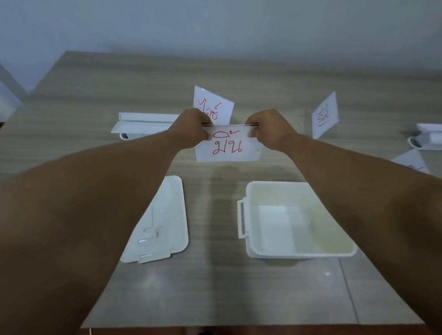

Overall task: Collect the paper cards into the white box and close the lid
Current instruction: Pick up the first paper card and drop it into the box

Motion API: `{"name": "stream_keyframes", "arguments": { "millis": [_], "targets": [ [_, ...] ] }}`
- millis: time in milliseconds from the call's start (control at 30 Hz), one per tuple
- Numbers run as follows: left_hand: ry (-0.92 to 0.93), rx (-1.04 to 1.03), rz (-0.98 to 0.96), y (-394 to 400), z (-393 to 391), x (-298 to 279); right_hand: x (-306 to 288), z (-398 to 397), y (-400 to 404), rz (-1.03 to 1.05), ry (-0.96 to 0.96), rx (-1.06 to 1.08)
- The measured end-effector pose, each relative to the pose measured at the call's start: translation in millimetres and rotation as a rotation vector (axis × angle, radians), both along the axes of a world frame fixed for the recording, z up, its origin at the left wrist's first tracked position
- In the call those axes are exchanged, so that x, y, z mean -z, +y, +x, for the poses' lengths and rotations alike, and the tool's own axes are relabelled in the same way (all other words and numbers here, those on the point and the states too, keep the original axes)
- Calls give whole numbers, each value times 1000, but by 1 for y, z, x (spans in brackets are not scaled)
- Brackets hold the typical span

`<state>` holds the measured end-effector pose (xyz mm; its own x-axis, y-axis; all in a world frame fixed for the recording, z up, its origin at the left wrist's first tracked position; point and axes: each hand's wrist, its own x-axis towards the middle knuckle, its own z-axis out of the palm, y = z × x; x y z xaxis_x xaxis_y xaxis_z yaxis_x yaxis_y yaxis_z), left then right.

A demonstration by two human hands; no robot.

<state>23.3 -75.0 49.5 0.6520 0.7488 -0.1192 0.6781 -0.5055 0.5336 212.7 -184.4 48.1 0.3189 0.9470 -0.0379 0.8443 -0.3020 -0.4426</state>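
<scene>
My left hand point(191, 126) and my right hand point(266, 128) both pinch the top edge of a white paper card point(228, 148) with red writing, held above the table's middle. Behind it a second red-lettered card point(213, 105) stands upright. A third card point(324, 115) stands tilted at the right. The white box point(297, 251) sits open and empty at the near right, under my right forearm. Its lid point(167, 215) lies flat at the near left, partly covered by my left forearm.
A white holder point(143, 126) lies behind my left hand. Another white holder point(434, 137) sits at the far right edge, with a further card point(411, 163) lying flat near it. The wooden table point(222, 289) ends close to me; a pale wall stands behind.
</scene>
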Motion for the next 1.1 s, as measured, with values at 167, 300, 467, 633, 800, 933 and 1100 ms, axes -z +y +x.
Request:
{"name": "stream_keyframes", "arguments": {
  "millis": [167, 300, 467, 633, 800, 933, 1100],
  "targets": [
    [-67, 25, 48, -72, 16, -42, -50, 18, -79, 54, 40, -13],
    [-92, 71, 58, -131, 30, -52, -58, 34, -146, 63, 74, 1],
    [-51, 105, 12, -187, 41, -33, -39, 44, -203, 1, 56, -1],
    [78, 145, -50, -219, 43, 8, -2, 43, -238, -68, 100, 10],
    [223, 220, -64, -238, 38, 44, 38, 42, -254, -161, 84, -40],
    [288, 257, -62, -245, 35, 64, 58, 41, -259, -244, 83, -71],
    [365, 288, -49, -246, 37, 82, 76, 38, -261, -341, 89, -114]
  ]
}}
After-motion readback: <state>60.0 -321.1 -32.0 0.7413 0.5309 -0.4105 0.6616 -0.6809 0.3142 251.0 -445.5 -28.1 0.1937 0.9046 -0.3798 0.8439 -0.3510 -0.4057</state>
